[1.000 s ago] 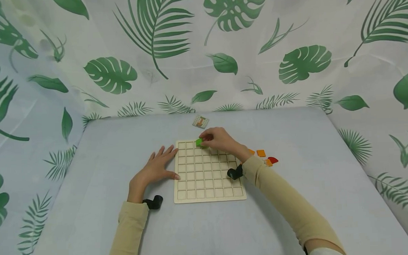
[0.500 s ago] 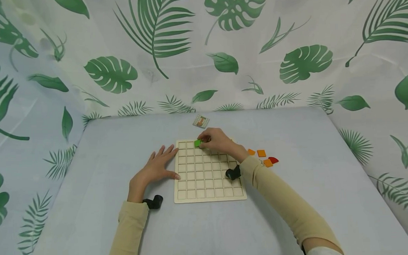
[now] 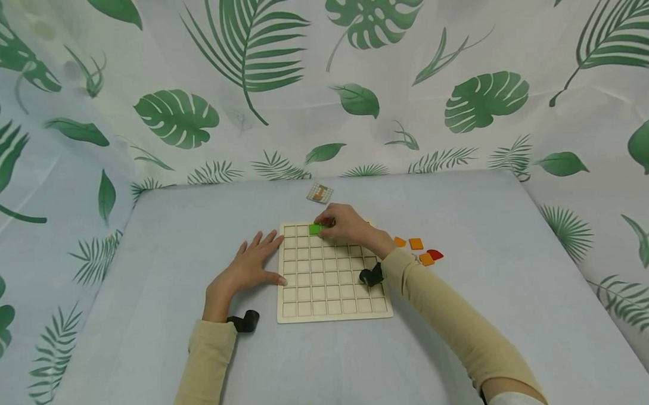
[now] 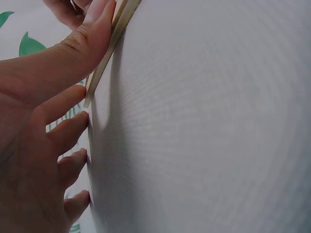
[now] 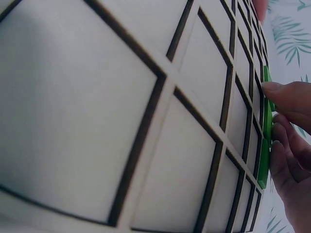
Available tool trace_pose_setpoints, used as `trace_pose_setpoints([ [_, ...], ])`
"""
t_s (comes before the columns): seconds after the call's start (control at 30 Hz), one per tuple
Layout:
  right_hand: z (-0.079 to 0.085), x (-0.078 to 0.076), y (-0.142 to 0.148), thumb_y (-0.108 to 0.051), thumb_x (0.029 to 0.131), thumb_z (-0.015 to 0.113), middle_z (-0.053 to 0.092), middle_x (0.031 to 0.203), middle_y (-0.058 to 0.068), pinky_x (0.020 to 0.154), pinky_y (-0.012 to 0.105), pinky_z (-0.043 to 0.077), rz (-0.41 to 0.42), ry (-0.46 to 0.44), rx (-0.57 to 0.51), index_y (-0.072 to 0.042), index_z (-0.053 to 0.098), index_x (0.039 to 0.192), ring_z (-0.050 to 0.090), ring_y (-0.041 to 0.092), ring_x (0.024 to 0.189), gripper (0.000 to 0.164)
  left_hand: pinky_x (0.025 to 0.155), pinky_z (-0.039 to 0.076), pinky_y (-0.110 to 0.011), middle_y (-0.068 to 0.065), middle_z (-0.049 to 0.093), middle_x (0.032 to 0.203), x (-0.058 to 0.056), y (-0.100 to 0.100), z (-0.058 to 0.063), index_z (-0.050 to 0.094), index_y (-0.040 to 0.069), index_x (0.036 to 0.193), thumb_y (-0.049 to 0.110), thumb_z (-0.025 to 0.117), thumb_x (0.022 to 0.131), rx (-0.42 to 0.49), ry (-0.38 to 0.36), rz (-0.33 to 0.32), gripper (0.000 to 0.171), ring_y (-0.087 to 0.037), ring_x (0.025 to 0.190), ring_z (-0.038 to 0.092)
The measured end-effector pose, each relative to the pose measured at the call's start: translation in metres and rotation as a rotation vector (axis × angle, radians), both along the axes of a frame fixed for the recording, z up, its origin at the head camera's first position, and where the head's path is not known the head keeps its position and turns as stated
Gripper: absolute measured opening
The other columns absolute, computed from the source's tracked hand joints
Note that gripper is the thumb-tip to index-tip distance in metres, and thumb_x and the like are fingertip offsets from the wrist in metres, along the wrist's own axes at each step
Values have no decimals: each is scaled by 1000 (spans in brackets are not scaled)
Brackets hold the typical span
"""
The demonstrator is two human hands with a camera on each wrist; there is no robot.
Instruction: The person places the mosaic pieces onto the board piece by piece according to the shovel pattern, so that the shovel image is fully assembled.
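A pale wooden grid board point(image 3: 332, 278) lies on the table. At its far row my right hand point(image 3: 343, 222) pinches a green square tile point(image 3: 315, 229), now nearly flat over a cell. In the right wrist view, the thumb touches the green tile point(image 5: 267, 75), and more green tiles point(image 5: 263, 165) sit along the same row beneath the fingers. My left hand point(image 3: 250, 267) spreads its fingers at the board's left edge, thumb resting on the rim. From the left wrist view, the thumb lies on the board's edge point(image 4: 109, 53) and the other fingertips reach along the table.
Right of the board lie orange tiles point(image 3: 416, 244) and a red rounded piece point(image 3: 435, 254), partly hidden by the right sleeve. A small picture card point(image 3: 320, 193) lies beyond the board. Leaf-patterned cloth point(image 3: 300, 108) stands behind the table.
My right hand has shifted slightly left with the green tile, which has gone from tilted to nearly flat at the board's far row. The left hand stays in place.
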State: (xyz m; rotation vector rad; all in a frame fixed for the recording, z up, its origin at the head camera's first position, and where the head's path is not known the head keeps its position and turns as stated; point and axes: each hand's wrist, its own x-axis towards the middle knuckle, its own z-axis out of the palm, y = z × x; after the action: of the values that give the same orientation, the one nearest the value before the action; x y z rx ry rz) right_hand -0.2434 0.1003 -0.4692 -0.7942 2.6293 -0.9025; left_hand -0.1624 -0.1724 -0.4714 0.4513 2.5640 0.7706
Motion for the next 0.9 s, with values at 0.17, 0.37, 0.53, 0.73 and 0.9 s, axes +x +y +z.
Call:
trace_pose_setpoints([
  [0.17, 0, 1, 2, -13, 93, 76, 65, 109, 13, 87, 38, 57, 10, -12, -8, -2, 74, 123, 65, 27, 100, 32, 127, -3, -64, -15, 14, 173, 0, 0, 0, 25, 11, 165, 39, 85, 83, 2, 0, 5, 106, -41, 160, 0],
  [0.37, 1, 2, 6, -12, 93, 77, 66, 111, 14, 89, 38, 58, 40, -11, -35, -1, 72, 126, 65, 27, 102, 36, 127, -2, -63, -14, 14, 173, 1, 0, 1, 25, 11, 165, 39, 85, 82, -3, 0, 8, 106, -40, 160, 0],
  [0.53, 2, 2, 9, -11, 93, 76, 69, 115, 14, 93, 38, 57, 26, -29, -49, -2, 70, 129, 67, 27, 106, 37, 127, -2, -63, -15, 14, 173, 1, 0, 1, 25, 11, 165, 39, 85, 83, -6, 3, 11, 105, -41, 160, 0],
  [0.73, 5, 4, 13, -3, 95, 68, 72, 118, 14, 95, 40, 58, 12, -38, -73, -2, 70, 128, 69, 29, 109, 33, 127, -3, -63, -15, 14, 173, 1, 0, 1, 25, 11, 164, 38, 86, 82, -6, 2, 16, 105, -41, 160, 0],
  [0.9, 6, 10, 18, 1, 96, 60, 72, 119, 15, 95, 42, 58, -1, -8, -87, -2, 71, 126, 69, 29, 109, 33, 127, -2, -64, -15, 13, 173, 0, 0, -1, 25, 11, 165, 39, 85, 83, -5, 2, 6, 105, -41, 160, 0],
])
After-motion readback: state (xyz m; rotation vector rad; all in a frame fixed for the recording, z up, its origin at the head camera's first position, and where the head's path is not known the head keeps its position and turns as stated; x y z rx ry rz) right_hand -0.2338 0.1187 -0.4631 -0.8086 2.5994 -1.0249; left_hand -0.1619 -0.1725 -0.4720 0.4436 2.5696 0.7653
